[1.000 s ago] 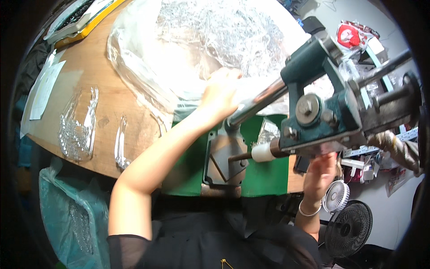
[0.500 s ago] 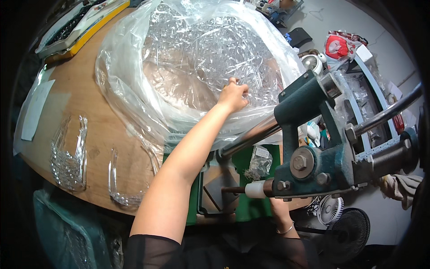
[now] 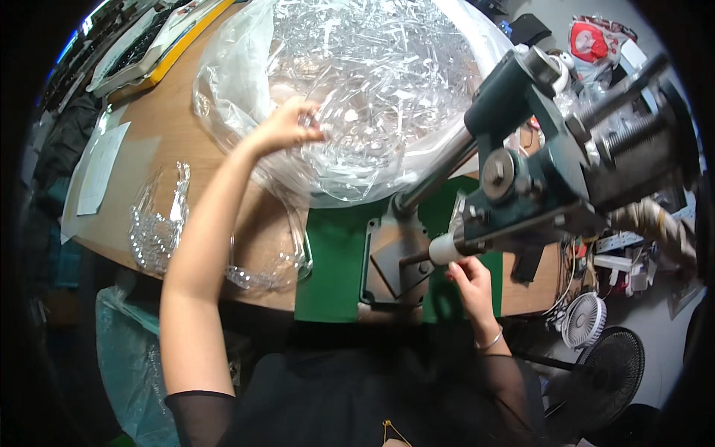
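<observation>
A brown wooden tabletop (image 3: 175, 130) with a rounded near edge fills the middle of the view, and a green mat (image 3: 335, 261) lies on its near part. At the far left edge of the tabletop sits a yellow-rimmed tray (image 3: 160, 41), with sheets of paper (image 3: 97, 167) nearer along the left side. To the right, below the tabletop, a small white fan (image 3: 583, 320) and a larger black fan (image 3: 607, 369) stand on a pale grey floor (image 3: 655, 328).
</observation>
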Available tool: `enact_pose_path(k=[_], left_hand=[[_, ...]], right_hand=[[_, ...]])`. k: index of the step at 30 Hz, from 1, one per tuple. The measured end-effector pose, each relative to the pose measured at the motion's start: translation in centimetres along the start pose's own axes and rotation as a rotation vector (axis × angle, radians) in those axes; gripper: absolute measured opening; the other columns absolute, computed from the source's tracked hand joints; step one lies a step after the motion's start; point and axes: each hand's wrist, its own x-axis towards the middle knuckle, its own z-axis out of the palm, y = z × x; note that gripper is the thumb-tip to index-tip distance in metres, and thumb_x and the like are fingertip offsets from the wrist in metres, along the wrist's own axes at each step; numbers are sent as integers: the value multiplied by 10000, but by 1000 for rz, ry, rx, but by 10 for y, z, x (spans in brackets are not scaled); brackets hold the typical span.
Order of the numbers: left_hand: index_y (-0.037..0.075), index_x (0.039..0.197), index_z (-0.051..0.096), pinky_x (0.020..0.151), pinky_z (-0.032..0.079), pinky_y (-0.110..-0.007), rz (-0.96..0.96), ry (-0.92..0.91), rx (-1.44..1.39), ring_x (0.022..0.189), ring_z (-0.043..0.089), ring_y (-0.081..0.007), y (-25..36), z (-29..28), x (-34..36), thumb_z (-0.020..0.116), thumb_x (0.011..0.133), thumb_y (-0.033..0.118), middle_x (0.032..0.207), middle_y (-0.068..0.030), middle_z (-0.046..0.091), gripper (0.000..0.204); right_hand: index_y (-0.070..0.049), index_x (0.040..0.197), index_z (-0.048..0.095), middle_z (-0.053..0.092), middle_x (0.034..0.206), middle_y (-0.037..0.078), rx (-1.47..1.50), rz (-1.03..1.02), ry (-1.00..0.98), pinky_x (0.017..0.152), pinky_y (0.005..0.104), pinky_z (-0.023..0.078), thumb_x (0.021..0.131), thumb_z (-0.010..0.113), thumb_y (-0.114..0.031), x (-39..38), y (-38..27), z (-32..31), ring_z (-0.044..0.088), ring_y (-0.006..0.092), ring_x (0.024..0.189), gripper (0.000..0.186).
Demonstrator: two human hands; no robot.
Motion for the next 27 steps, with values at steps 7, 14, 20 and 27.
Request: enact_pose_path(k=[7,14,20,27], left_hand=[[57,1033,561,870,386,-319,-6,137,-122,1054,469,-246,-20,29,-36,695,642,175,1122,-141,506,430],[48,1054,539,835,416,-321,-7,369,286,992,506,-248,23,21,-112,578,720,77,1047,-117,546,338],[69,923,570,765,447,-315,328,216,959,894,539,-249,27,38,-99,574,729,58,946,-91,565,194],[45,870,548,540,463,-255,-39,-271,-505,579,548,-120,62,-20,-75,500,848,211,663,-64,571,175]], right_hand=[[-4,924,556,550,808,-11,32,-60,-185,676,183,415,834,550,-83,1,-23,19,500,42,743,120],[-5,930,569,571,858,9,59,93,-11,679,195,445,835,546,-85,-33,8,-23,522,61,751,127],[-16,927,573,567,825,-4,71,109,-121,672,192,441,834,551,-90,-23,5,0,518,51,730,121],[-12,911,574,564,807,-11,-5,146,-132,647,187,430,826,558,-81,-22,18,-10,502,45,710,112]])
